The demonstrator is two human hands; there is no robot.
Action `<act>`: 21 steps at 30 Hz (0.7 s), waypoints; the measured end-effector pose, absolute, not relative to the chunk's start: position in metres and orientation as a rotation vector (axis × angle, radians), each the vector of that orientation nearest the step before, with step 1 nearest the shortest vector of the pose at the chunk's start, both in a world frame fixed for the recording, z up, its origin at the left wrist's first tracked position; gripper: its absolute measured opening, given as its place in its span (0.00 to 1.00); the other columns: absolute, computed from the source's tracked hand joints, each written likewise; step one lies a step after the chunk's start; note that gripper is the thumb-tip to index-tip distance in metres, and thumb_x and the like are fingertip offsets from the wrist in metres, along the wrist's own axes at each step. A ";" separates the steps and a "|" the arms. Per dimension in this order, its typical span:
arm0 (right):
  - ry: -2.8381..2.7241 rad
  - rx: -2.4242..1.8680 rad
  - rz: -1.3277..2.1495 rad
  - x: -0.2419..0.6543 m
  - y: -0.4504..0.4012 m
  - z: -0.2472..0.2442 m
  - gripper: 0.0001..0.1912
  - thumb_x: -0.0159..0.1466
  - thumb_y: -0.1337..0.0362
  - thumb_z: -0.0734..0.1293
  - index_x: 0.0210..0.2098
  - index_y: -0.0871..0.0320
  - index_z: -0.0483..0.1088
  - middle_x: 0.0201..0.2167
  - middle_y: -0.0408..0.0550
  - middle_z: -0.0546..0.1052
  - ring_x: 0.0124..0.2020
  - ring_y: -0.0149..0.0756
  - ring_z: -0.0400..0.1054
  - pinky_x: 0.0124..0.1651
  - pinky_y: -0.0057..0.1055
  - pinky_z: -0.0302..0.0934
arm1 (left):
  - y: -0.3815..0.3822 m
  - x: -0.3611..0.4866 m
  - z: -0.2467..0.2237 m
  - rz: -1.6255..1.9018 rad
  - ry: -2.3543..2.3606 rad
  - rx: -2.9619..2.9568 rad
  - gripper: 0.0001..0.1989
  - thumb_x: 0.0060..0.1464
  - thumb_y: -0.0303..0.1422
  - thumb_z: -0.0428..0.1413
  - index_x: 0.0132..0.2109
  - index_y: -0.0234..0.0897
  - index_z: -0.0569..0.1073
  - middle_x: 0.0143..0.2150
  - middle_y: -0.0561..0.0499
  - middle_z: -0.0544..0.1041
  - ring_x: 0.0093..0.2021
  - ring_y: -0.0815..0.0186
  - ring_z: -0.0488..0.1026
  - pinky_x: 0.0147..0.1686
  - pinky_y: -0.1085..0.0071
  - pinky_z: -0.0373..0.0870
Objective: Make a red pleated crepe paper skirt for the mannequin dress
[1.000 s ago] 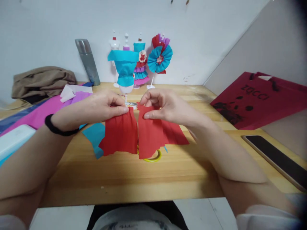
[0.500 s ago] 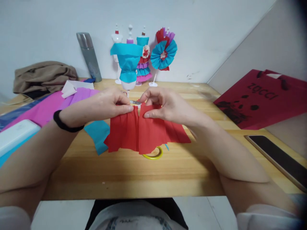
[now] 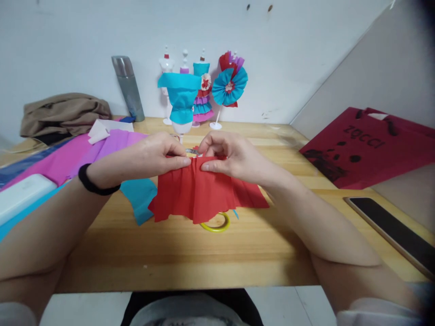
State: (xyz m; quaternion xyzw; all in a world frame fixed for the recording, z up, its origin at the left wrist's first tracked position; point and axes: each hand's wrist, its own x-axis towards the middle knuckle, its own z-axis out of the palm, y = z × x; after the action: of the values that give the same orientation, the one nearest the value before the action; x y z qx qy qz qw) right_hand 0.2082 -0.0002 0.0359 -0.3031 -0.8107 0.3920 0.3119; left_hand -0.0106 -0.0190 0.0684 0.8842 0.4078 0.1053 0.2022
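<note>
A sheet of red crepe paper (image 3: 207,194) hangs between my hands, with small folds along its top edge. My left hand (image 3: 165,154) pinches that edge between thumb and fingers. Close beside it, my right hand (image 3: 226,154) grips the same edge a little to the right. Under the paper, the yellow handle (image 3: 217,230) of what looks like scissors shows, and metal shows between my hands. A blue paper piece (image 3: 138,199) lies to the left. Just behind my hands stands a small dress form in a blue paper top (image 3: 181,97).
More dress forms (image 3: 203,93) and a grey bottle (image 3: 129,90) stand by the wall. Brown cloth (image 3: 66,113), pink paper (image 3: 50,158) and a white box (image 3: 25,197) are left. At right are a red bag (image 3: 367,149) and a phone (image 3: 390,231).
My hands have drawn slightly closer together, and the gap in the red paper's top edge has closed. The whole view has shifted, with the table sitting a little lower.
</note>
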 end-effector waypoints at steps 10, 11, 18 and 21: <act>-2.141 -0.834 1.050 0.207 -0.001 0.034 0.10 0.54 0.65 0.72 0.33 0.53 0.67 0.23 0.39 0.68 0.25 0.33 0.63 0.29 0.32 0.59 | -0.021 -0.009 0.068 0.276 1.142 2.476 0.17 0.55 0.39 0.46 0.22 0.36 0.64 0.20 0.57 0.54 0.21 0.74 0.52 0.23 0.74 0.46; -2.140 -0.833 1.053 0.207 0.000 0.034 0.09 0.54 0.65 0.72 0.32 0.53 0.67 0.22 0.39 0.67 0.25 0.33 0.63 0.29 0.32 0.58 | -0.021 -0.009 0.068 0.277 1.140 2.478 0.17 0.55 0.39 0.46 0.22 0.36 0.65 0.20 0.57 0.55 0.21 0.73 0.52 0.23 0.74 0.46; -2.110 -0.824 1.061 0.206 -0.001 0.032 0.10 0.55 0.64 0.71 0.32 0.54 0.66 0.22 0.38 0.68 0.25 0.32 0.63 0.29 0.32 0.59 | -0.019 -0.010 0.067 0.284 1.107 2.495 0.17 0.56 0.38 0.47 0.22 0.36 0.62 0.20 0.56 0.54 0.21 0.73 0.52 0.24 0.72 0.47; -2.112 -0.839 1.045 0.206 0.000 0.032 0.09 0.55 0.64 0.71 0.31 0.53 0.65 0.22 0.40 0.69 0.25 0.33 0.64 0.30 0.33 0.59 | -0.018 -0.010 0.067 0.284 1.102 2.495 0.17 0.56 0.37 0.48 0.21 0.37 0.59 0.19 0.56 0.53 0.21 0.72 0.52 0.24 0.72 0.47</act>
State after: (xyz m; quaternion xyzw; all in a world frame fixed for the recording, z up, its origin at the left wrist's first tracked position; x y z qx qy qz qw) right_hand 0.2057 -0.0003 0.0322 -0.3184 -0.8015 0.3964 0.3148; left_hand -0.0100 -0.0182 0.0666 0.8917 0.3939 0.1014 0.1985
